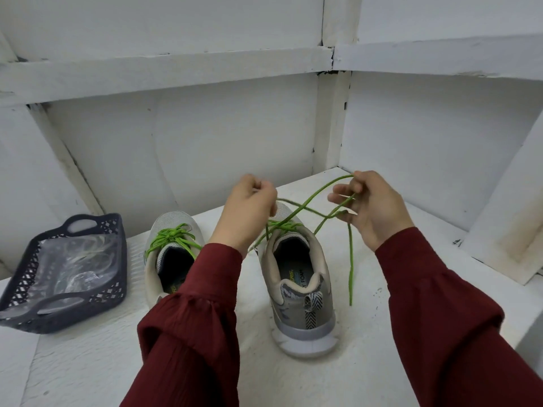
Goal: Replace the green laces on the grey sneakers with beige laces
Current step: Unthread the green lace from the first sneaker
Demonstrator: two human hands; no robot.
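Two grey sneakers stand side by side on the white surface, heels toward me. The left sneaker (169, 259) has its green lace (173, 236) tied in a bow. Over the right sneaker (296, 277) the green lace (305, 207) is undone and stretched between my hands. My left hand (249, 212) pinches one strand above the shoe's tongue. My right hand (370, 207) grips a loop of the other strand, whose loose end (350, 259) hangs down to the surface. The beige laces (85, 254) lie in clear wrapping inside the basket.
A dark plastic lattice basket (117, 277) sits at the left on the white surface. White walls and shelf boards (176, 71) close in behind and to the right. A white panel (505, 218) leans at the far right.
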